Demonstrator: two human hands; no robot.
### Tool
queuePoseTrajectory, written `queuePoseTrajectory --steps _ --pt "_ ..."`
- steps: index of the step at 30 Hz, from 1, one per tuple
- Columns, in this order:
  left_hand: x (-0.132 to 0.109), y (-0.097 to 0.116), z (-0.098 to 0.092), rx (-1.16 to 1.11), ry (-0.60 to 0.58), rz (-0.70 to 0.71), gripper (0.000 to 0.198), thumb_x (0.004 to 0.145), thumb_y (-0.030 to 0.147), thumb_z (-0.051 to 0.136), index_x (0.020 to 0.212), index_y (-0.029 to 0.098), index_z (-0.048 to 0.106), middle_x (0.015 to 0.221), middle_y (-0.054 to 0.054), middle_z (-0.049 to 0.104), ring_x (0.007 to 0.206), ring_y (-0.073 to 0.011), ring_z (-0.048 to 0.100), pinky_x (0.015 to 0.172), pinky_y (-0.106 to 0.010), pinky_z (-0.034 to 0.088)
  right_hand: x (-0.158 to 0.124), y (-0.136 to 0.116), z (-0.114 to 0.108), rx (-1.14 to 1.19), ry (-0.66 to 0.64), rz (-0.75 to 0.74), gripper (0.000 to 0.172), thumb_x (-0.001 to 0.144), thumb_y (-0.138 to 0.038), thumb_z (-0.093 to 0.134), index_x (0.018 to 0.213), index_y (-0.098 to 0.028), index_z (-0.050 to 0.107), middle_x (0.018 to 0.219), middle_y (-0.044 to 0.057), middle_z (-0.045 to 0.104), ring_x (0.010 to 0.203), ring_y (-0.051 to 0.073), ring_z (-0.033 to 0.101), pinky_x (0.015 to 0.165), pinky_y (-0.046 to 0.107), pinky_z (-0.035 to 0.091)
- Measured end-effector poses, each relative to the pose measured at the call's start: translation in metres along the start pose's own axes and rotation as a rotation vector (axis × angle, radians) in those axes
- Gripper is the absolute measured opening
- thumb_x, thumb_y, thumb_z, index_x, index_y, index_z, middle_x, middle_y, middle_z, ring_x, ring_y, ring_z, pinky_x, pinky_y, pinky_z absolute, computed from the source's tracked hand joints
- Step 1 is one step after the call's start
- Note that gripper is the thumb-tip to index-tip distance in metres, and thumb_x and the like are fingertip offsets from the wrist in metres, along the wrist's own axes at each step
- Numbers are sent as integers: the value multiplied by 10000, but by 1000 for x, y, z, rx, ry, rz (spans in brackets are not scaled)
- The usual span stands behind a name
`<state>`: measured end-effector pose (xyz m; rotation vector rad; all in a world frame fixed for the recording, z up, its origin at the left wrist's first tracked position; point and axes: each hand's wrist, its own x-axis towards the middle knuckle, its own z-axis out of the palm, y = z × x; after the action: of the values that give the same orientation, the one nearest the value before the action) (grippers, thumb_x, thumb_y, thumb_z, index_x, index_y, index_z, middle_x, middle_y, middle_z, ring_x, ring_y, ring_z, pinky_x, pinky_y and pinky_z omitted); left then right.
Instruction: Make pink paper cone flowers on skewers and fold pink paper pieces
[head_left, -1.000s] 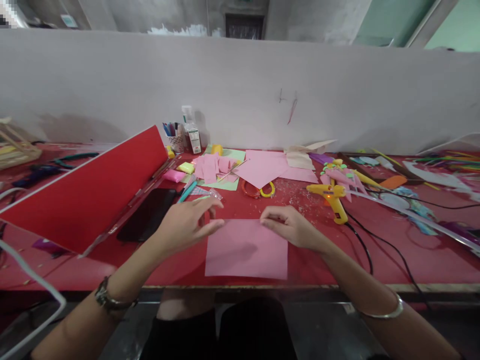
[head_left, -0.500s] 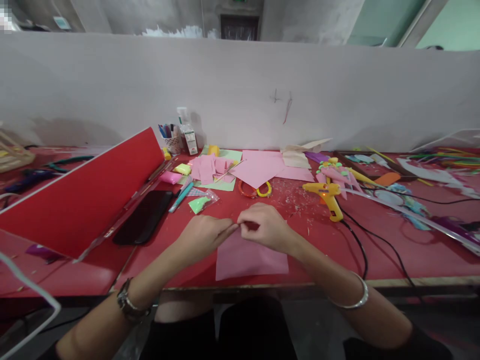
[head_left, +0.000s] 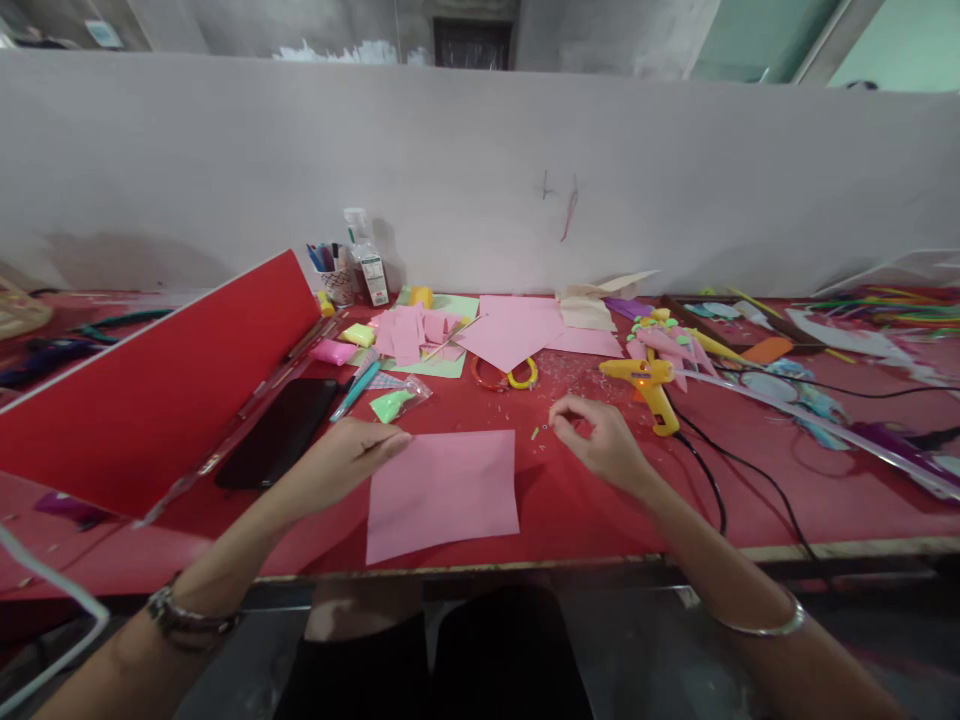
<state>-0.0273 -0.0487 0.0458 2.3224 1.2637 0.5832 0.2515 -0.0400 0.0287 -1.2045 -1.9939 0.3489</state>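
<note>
A sheet of pink paper (head_left: 442, 495) lies on the red table near its front edge. My left hand (head_left: 349, 462) is closed at its upper left corner, thumb and fingers pressed together on the paper. Right of the sheet, my right hand (head_left: 604, 445) hovers low over the table, fingers loosely curled, thumb and index fingertip apart, with nothing visible between them. Just left of those fingertips is a tiny yellow-green piece (head_left: 535, 433). Behind the sheet lie a red ring-shaped handle (head_left: 489, 375) and a yellow one (head_left: 523, 375), partly under other pink paper (head_left: 517, 325).
A lit yellow glue gun (head_left: 649, 385) with a black cable stands at right. On the left are a black phone (head_left: 277, 435), a leaning red board (head_left: 172, 385), cutters (head_left: 356, 385) and a green clay packet (head_left: 394, 403). A bottle (head_left: 369, 265) and pen cup (head_left: 334, 275) stand behind.
My hands, which met above the paper, have moved apart. The pink sheet has shifted left with my left hand. My right hand has gone right, its pinch loosened, and a tiny yellow-green piece now shows.
</note>
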Motion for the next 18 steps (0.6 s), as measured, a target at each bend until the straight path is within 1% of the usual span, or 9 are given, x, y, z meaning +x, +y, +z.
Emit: queuePoseTrajectory --steps 2,3,5,7,9,10,12,15,18 --pt "7 6 5 -13 -16 25 340 799 337 307 523 180 184 506 51 180 469 -62 199 413 -199 190 2 -10 3 16 15 -67 80 739 -182 438 740 -174 517 709 29 598 662 131 545 644 252 424" --pt "11 9 7 -20 -12 36 342 793 337 312 520 179 181 502 52 179 468 -62 198 415 -201 188 4 -16 5 14 -16 -107 104 750 -204 451 815 -170 525 780 48 605 727 143 550 693 273 425" --pt "19 15 11 -40 -1 54 352 787 343 320 507 177 187 493 54 184 462 -63 204 419 -204 188 7 -28 8 -4 -141 -177 192 753 -246 489 920 -156 521 931 88 583 883 171 523 786 310 404" --pt "25 19 13 -70 4 62 365 787 349 324 483 173 224 477 55 206 454 -64 229 424 -203 207 10 -34 11 -5 -277 -188 157 765 -251 485 866 -142 536 946 96 558 900 171 505 797 307 393" --pt "28 19 13 -133 27 54 342 787 352 332 502 165 353 484 47 323 472 -73 323 451 -198 279 13 -34 12 28 -335 -127 120 780 -227 454 752 -139 531 858 76 550 808 148 511 742 279 400" --pt "28 17 13 -181 50 44 309 782 362 344 570 160 442 534 31 422 517 -86 399 486 -201 331 14 -33 13 58 -329 -74 132 786 -215 434 713 -141 516 802 58 542 750 135 506 702 263 400" --pt "25 12 14 -289 93 27 306 758 411 389 831 151 534 786 -37 579 722 -142 523 609 -234 417 14 -28 15 136 -273 53 150 789 -215 405 675 -152 480 695 19 510 656 116 478 622 238 386" --pt "17 5 19 -397 59 4 560 677 509 496 1102 147 453 1131 -116 530 1010 -225 493 755 -285 441 13 -22 21 253 -210 217 194 796 -258 371 639 -166 436 600 -22 431 573 99 421 547 218 349" --pt "13 6 26 -480 -16 -22 657 630 523 549 1142 132 419 1168 -134 518 1028 -242 499 770 -302 453 13 -22 29 321 -182 331 220 796 -298 354 642 -165 438 606 -22 421 571 99 411 538 219 337"
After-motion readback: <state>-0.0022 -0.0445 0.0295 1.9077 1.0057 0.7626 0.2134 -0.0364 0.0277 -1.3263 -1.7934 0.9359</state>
